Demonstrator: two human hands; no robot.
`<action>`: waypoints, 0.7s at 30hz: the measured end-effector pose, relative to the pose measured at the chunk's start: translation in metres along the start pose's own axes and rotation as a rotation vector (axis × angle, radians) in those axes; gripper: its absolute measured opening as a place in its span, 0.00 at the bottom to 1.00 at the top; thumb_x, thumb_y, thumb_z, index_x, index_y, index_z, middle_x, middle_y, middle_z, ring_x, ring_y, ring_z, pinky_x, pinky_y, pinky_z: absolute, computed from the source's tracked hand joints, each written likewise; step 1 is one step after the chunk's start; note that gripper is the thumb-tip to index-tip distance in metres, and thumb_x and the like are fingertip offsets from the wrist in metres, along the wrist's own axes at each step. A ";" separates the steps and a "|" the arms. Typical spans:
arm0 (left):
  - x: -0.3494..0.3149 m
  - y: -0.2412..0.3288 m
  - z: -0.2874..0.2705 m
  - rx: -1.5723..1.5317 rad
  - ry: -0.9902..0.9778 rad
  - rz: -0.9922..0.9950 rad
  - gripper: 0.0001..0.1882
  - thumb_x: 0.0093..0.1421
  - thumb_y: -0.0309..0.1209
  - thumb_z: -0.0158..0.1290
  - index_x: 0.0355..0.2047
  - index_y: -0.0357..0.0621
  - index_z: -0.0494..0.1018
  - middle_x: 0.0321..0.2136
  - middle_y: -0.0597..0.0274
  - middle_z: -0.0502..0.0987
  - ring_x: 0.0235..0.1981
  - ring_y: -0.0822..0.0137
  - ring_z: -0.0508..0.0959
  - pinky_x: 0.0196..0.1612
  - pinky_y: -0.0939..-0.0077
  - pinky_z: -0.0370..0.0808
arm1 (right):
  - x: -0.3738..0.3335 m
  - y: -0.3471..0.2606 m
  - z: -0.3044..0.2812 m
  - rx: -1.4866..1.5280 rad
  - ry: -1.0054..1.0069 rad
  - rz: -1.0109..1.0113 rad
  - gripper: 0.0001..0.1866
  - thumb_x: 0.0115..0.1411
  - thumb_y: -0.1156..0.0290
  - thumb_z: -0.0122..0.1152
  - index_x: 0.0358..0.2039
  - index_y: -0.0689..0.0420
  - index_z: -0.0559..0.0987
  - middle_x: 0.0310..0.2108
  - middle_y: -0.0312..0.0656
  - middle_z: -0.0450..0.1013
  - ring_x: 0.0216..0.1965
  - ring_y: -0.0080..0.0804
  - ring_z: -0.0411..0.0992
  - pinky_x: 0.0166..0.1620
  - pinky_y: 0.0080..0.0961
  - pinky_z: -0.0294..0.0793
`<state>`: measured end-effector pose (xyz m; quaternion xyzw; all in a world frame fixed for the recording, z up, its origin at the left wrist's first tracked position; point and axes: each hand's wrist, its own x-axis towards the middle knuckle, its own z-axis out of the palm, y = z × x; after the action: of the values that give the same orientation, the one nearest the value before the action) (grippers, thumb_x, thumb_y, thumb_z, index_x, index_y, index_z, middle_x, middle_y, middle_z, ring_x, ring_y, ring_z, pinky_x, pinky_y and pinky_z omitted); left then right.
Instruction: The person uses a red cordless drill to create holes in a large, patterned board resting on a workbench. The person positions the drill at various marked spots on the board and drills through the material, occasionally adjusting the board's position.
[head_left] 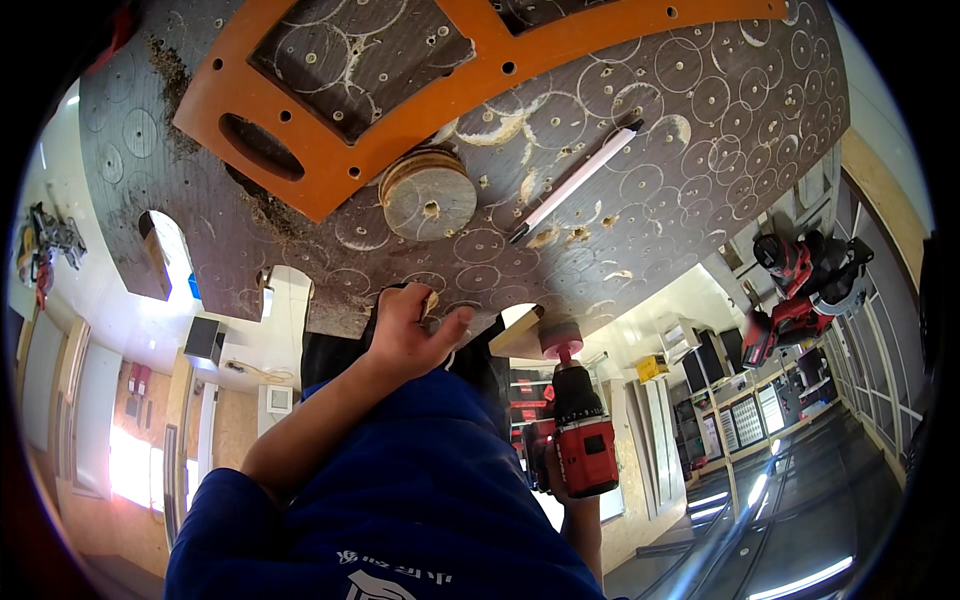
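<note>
My right hand [572, 488], mostly hidden behind the tool, grips a red and black cordless drill [585, 445]. A pinkish-red hole saw [561, 340] sits in its chuck, pointing up beside the near edge of the worktable [640, 200]. My left hand [408, 335] is at that edge, its fingers curled and its thumb stretched to the right. A small tan bit shows by the fingertips; whether they hold it is unclear. Beyond this hand, a short stack of round wooden discs [430, 203] lies on the scarred tabletop, each with a centre hole visible on top.
An orange panel [400, 125] with cutouts lies across the far left of the table, touching the discs. A white marker-like stick [578, 185] with black ends lies to the right. Sawdust [172, 85] is piled at left. More red power tools [800, 290] are off the table's right side.
</note>
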<state>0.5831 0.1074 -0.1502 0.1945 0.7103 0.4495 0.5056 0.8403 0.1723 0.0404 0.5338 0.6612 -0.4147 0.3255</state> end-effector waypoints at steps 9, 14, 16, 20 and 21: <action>-0.004 -0.008 0.000 -0.008 -0.017 -0.002 0.21 0.51 0.35 0.65 0.15 0.40 0.63 0.10 0.55 0.65 0.09 0.60 0.66 0.16 0.71 0.63 | 0.001 0.001 0.001 0.007 -0.002 0.013 0.09 0.56 0.66 0.59 0.37 0.52 0.78 0.32 0.40 0.75 0.35 0.39 0.74 0.36 0.37 0.70; -0.001 -0.002 -0.001 -0.010 -0.021 -0.010 0.20 0.51 0.34 0.64 0.15 0.40 0.64 0.10 0.55 0.65 0.09 0.61 0.66 0.16 0.71 0.63 | 0.001 0.002 0.002 0.013 0.004 0.020 0.09 0.55 0.65 0.60 0.37 0.52 0.78 0.32 0.40 0.75 0.35 0.39 0.74 0.36 0.37 0.70; -0.002 -0.002 -0.001 -0.013 -0.023 -0.017 0.20 0.51 0.34 0.64 0.16 0.40 0.65 0.10 0.55 0.65 0.09 0.61 0.66 0.16 0.71 0.63 | 0.001 0.002 0.002 0.013 0.002 0.023 0.09 0.55 0.65 0.60 0.37 0.52 0.78 0.32 0.39 0.75 0.35 0.39 0.74 0.36 0.37 0.70; -0.001 -0.002 -0.001 -0.007 -0.021 -0.027 0.20 0.51 0.34 0.64 0.16 0.39 0.65 0.10 0.55 0.66 0.09 0.62 0.66 0.16 0.72 0.63 | 0.001 0.003 0.002 0.011 0.003 0.027 0.09 0.55 0.65 0.60 0.37 0.52 0.78 0.32 0.39 0.75 0.34 0.39 0.74 0.36 0.37 0.70; -0.001 -0.001 -0.001 -0.011 -0.020 -0.033 0.20 0.51 0.34 0.64 0.16 0.39 0.65 0.10 0.55 0.66 0.09 0.62 0.66 0.16 0.72 0.63 | 0.001 0.002 0.002 0.012 0.004 0.026 0.09 0.55 0.65 0.60 0.37 0.52 0.78 0.32 0.39 0.75 0.34 0.39 0.74 0.36 0.37 0.70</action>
<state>0.5831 0.1054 -0.1504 0.1845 0.7057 0.4431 0.5212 0.8424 0.1711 0.0385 0.5452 0.6521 -0.4134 0.3265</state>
